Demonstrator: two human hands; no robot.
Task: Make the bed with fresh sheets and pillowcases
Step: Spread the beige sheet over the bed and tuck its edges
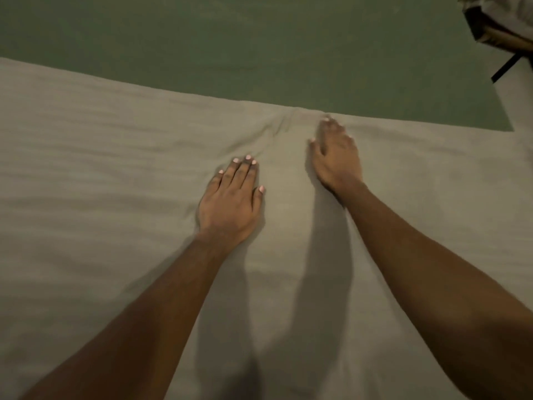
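Observation:
A pale grey-beige sheet [101,174] covers the near part of the bed, its far edge running across the upper middle of the view. Beyond that edge lies a green sheet [245,44]. My left hand [230,203] rests flat on the pale sheet, palm down, fingers together, holding nothing. My right hand [336,154] lies on the sheet close to the far edge, fingers stretched forward and a little blurred. Small creases bunch in the fabric between the two hands, just ahead of my left fingertips.
At the top right corner a pale pillow or bundle of cloth [501,21] with a dark strap sits past the green sheet. The pale sheet spreads wide to the left and right of my arms.

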